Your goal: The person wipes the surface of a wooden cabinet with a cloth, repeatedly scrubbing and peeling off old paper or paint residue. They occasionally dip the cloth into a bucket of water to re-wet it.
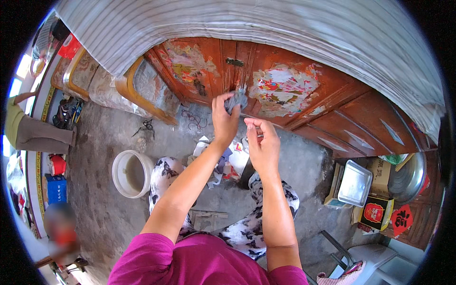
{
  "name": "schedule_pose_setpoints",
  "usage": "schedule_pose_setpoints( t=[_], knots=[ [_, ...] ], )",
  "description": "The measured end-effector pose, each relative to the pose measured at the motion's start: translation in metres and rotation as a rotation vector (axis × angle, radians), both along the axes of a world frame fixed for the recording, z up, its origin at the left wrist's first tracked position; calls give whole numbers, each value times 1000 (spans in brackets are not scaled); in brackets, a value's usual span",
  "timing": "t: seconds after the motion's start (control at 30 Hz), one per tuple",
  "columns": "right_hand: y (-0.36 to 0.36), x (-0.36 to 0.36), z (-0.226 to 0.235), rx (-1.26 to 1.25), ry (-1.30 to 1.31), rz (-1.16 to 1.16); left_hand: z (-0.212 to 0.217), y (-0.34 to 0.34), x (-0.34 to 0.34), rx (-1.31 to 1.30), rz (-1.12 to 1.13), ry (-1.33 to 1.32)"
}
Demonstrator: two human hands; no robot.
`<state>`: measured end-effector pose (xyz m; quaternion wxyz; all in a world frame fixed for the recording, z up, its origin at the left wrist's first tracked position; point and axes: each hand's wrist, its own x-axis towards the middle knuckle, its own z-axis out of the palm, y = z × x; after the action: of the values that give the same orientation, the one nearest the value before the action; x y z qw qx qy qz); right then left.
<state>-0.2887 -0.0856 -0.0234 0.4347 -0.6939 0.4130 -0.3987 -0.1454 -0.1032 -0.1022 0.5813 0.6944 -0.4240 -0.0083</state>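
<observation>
My left hand (225,118) is closed round a crumpled grey rag (236,100). The rag presses against the lower part of a red-brown wooden cabinet door (232,78), beneath a small metal latch (234,62). Torn, colourful paper remnants (285,88) cling to the door panels on both sides. Just right of the rag, my right hand (264,145) hovers in front of the door with its fingers curled in toward the thumb; whatever they may hold is hidden. Below my hands, paper scraps (228,164) lie on the concrete floor between my knees.
A white bucket of murky water (133,174) stands left of my knee. A striped cloth (247,21) hangs over the cabinet top. Upholstered armchairs (151,88) are at the left. Boxes and a metal tray (355,183) sit at the right. Another person (40,126) stands far left.
</observation>
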Motion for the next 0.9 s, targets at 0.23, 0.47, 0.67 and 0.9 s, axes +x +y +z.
schedule_pose_setpoints(
  t=[0.23, 0.47, 0.67, 0.9],
  knots=[
    [6, 16, -1, 94, -80, 16, -37, -9, 22, 346, -188, 2],
    [-10, 9, -22, 532, -280, -147, -25, 13, 37, 504, -90, 413],
    [-58, 49, -44, 1099, -436, -271, 29, 14, 65, 351, -218, 928],
    [-96, 97, -114, 1207, -666, -242, 45, 17, 71, 324, -354, 795]
  ],
)
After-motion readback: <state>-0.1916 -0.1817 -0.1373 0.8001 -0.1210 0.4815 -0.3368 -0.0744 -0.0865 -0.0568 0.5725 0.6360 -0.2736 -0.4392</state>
